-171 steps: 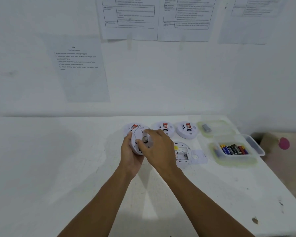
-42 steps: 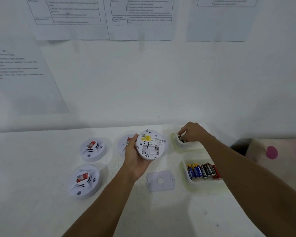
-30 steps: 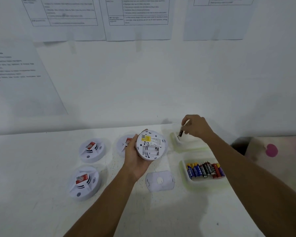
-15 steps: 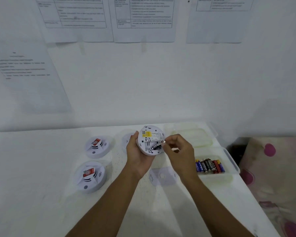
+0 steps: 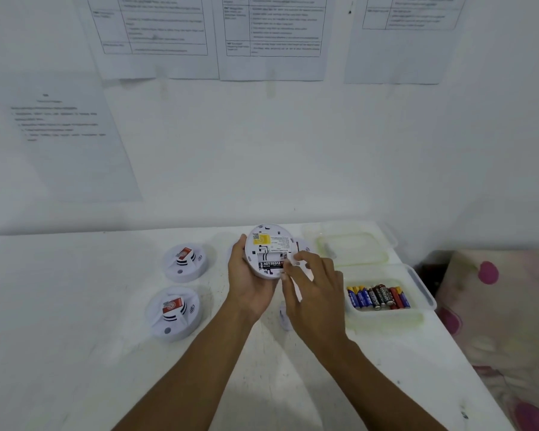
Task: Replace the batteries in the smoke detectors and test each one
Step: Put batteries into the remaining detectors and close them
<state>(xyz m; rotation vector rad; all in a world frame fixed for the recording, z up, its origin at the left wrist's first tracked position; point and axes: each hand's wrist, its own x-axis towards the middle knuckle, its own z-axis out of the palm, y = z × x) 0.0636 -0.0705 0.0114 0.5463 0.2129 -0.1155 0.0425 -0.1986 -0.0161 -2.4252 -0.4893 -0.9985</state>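
The held detector (image 5: 274,244) was white with a yellow label (image 5: 261,239), its battery (image 5: 271,264) black, and the tray batteries (image 5: 378,297) blue, black and red.

table (image 5: 59,353) | far detector (image 5: 185,262) | near detector (image 5: 174,312) | battery tray (image 5: 422,286) | lid (image 5: 352,247)
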